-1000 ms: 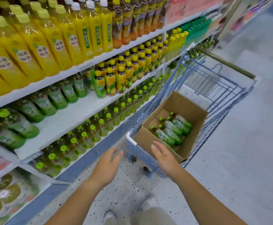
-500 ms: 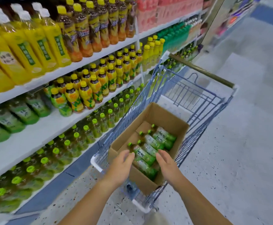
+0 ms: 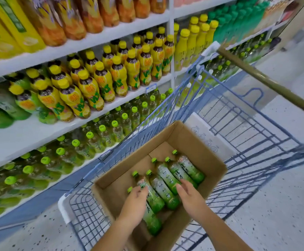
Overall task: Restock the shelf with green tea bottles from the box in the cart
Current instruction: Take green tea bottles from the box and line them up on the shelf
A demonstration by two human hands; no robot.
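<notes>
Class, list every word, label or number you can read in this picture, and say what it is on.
"VLT": yellow bottles on the shelf.
Green tea bottles in the box: Chinese characters, too blurred.
Price tag: too small.

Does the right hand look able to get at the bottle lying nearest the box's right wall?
Probably yes. The box is open at the top, that bottle lies uncovered, and the right hand hovers inside the box close to its base, with nothing between them.
</notes>
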